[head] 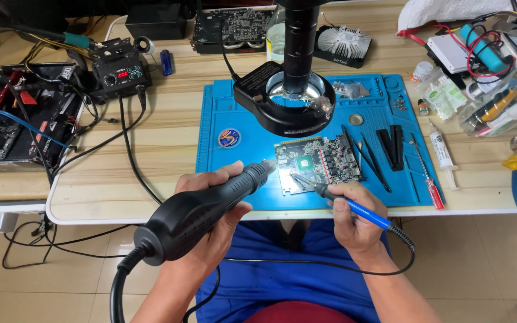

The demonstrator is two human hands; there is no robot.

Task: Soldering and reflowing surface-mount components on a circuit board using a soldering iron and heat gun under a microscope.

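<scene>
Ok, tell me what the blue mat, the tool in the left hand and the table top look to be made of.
Blue mat: likely silicone rubber, matte, with moulded compartments.
Hot-air tool in the left hand: seemingly black plastic, slightly glossy, with a metal nozzle.
Table top: light wood-grain surface, perhaps laminate, smooth with white edging.

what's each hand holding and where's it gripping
The left hand wraps the black hot air gun around the middle of its barrel. The right hand pinches the blue-handled soldering iron on its grip, near the tip end.

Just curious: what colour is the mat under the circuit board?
Bright blue mat, seen in the head view, beneath the circuit board.
</scene>
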